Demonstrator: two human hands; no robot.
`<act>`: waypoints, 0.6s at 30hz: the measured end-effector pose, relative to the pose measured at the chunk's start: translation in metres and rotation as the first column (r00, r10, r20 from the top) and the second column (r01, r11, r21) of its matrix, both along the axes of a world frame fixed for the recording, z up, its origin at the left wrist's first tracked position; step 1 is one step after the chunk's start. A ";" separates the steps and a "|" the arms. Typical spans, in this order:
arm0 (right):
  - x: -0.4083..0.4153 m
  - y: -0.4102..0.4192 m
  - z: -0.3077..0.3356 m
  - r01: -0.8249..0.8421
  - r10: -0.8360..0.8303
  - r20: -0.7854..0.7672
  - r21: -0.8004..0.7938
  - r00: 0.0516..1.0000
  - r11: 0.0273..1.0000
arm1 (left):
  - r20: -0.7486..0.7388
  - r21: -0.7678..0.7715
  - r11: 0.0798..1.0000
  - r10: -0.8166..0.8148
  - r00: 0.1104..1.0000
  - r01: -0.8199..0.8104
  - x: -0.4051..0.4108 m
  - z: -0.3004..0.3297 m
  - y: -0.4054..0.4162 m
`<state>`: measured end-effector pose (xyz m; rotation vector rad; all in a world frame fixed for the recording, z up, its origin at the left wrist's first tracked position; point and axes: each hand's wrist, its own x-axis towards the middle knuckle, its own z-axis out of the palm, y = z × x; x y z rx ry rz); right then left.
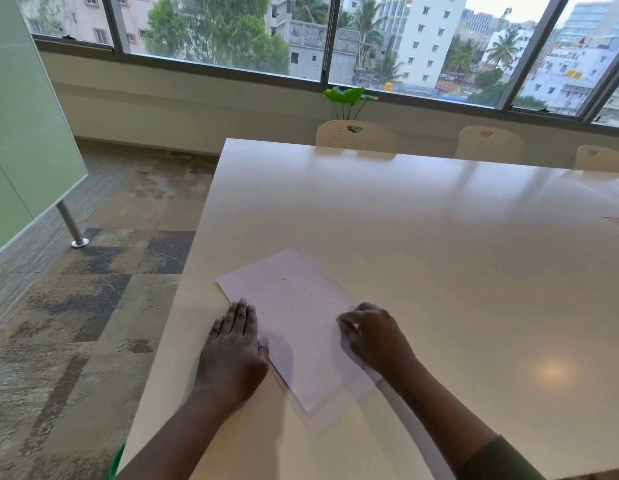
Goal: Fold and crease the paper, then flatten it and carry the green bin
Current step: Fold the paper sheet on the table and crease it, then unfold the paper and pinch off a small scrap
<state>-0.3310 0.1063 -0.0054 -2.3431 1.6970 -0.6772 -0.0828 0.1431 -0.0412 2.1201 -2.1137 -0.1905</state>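
Observation:
A pale sheet of paper (297,317), folded over on itself, lies askew near the front left corner of the cream table (422,237). My left hand (235,348) rests flat, fingers together, pressing the paper's left edge onto the table. My right hand (373,334) sits on the paper's right edge with the fingers curled down onto it; whether it pinches the sheet is unclear because of blur. A sliver of the green bin (116,460) shows on the floor beside the table's front left corner, mostly hidden by my left forearm.
Three cream chairs (356,135) stand along the table's far side, with a small leafy plant (349,97) behind them under the windows. A green glass panel (20,133) on a metal post (72,223) stands at the left over patterned carpet.

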 end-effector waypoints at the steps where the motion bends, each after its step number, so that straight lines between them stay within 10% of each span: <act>1: 0.002 0.001 0.003 -0.042 0.042 0.028 0.032 0.999 0.999 | -0.007 0.006 1.000 -0.002 1.000 0.002 0.001 0.001 0.001; 10: 0.005 -0.001 0.031 -0.150 0.104 0.238 0.185 0.966 0.971 | -0.516 -0.347 0.936 -0.244 0.821 0.060 -0.028 0.046 0.001; 18: 0.008 0.000 0.040 -0.191 0.163 0.237 0.101 0.958 0.976 | -0.865 -0.116 0.989 -0.147 0.479 0.093 -0.069 0.074 -0.023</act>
